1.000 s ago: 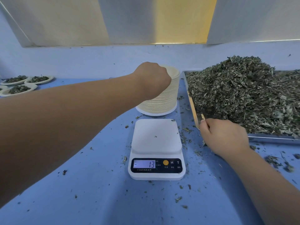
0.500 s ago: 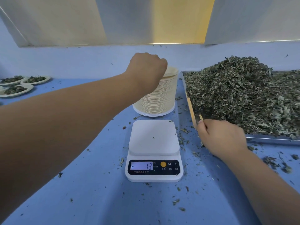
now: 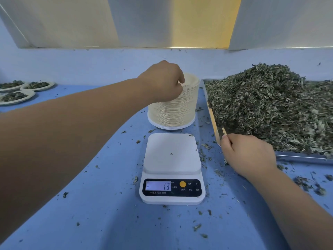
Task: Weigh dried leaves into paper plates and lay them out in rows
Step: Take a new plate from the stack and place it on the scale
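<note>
We see the left hand [image 3: 162, 80] reached out over the stack of paper plates [image 3: 173, 109], its fingers curled down and pinching the near rim of the top plate [image 3: 191, 79], which sits at the hand's fingertips on the rest of the stack. The stack stands upright on the blue surface [image 3: 90, 204], directly under that hand. Just nearer to us than the left hand, and between the two hands, sits the white scale [image 3: 172, 168]; its display shows 13 with a minus sign in front, and one small fleck of leaf lies on its platform. The right hand [image 3: 248, 156] is at the near left corner of the metal tray [image 3: 302, 156], knuckles up and fingers curled under. We cannot tell whether it holds the tray's rim or anything else, as the fingertips are hidden from us. A short tan sliver shows just beyond its forefinger, too small for us to make out. The dried leaves [image 3: 270, 109] are heaped in the tray, rising beyond and to the outer side of the right hand and just beside the plate stack. Loose crumbs of leaf lie scattered on the surface around the scale and beneath the right forearm. Well away on the outer side of the left arm, three filled plates [image 3: 18, 96] lie close together on the surface, each holding a small mound of leaves.
</note>
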